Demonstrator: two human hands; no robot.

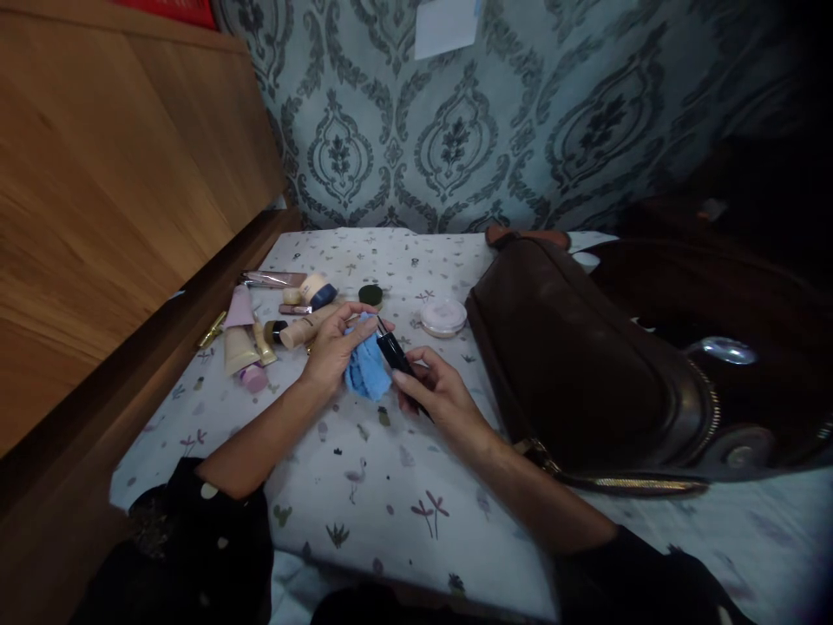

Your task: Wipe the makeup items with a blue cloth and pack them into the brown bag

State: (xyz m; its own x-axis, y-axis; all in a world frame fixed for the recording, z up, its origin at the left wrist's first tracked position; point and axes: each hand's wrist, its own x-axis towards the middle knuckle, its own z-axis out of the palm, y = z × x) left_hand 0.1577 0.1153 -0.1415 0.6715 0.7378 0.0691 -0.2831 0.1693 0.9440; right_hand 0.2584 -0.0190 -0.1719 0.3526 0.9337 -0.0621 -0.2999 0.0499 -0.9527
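My left hand [331, 347] is closed on a crumpled light blue cloth [368, 369], which hangs below its fingers. In my right hand [442, 386] is a slim black cosmetic tube [393, 352], tilted up and leftward. Its thin, shiny far end meets the cloth at my left fingertips; whether the fingers also grip that end I cannot tell. Just behind my left hand lies a beige tube [304, 328]. A small jar with a dark green lid [370, 295] stands beyond the fingers. Right of it sits a round, clear-lidded powder case [443, 316].
Several cosmetics, among them a pink tube [239, 307] and a jar [318, 290], lie at the left on the patterned white cloth [364, 503]. A large brown leather bag [573, 365] fills the right side. Wooden furniture [130, 156] borders the left; a papered wall [449, 139] stands behind.
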